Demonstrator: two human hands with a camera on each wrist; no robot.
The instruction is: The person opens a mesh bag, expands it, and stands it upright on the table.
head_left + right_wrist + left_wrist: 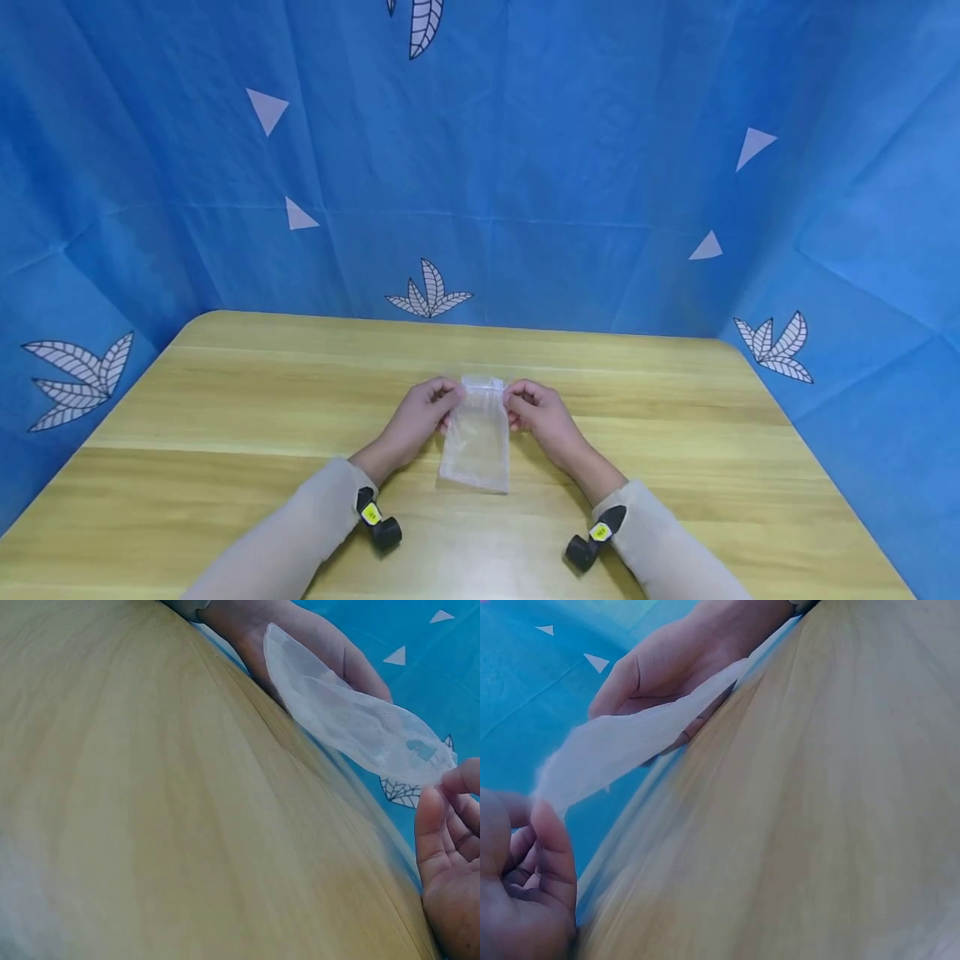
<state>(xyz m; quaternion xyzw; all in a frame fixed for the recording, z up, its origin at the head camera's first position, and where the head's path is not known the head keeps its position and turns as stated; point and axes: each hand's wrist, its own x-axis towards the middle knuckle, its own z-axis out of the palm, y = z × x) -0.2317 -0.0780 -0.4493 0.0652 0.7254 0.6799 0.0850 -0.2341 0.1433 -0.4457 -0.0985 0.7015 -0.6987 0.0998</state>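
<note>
A small sheer white drawstring pouch [477,446] hangs between my two hands over the middle of the table, its gathered top edge facing the far side. My left hand [422,418] pinches the pouch's upper left edge between thumb and forefinger. On the opposite edge, my right hand [545,419] pinches it the same way. In the left wrist view the pouch [622,746] looks slim and bowed, seen nearly edge-on. The right wrist view shows the pouch [352,724] with thin see-through fabric, the wooden table lying below it.
The wooden table [225,400] has rounded far corners. Behind it and along both sides hangs a blue curtain [570,167] with white triangles and leaf prints. A black wrist camera [384,532] sits at the left sleeve and another camera [583,550] at the right.
</note>
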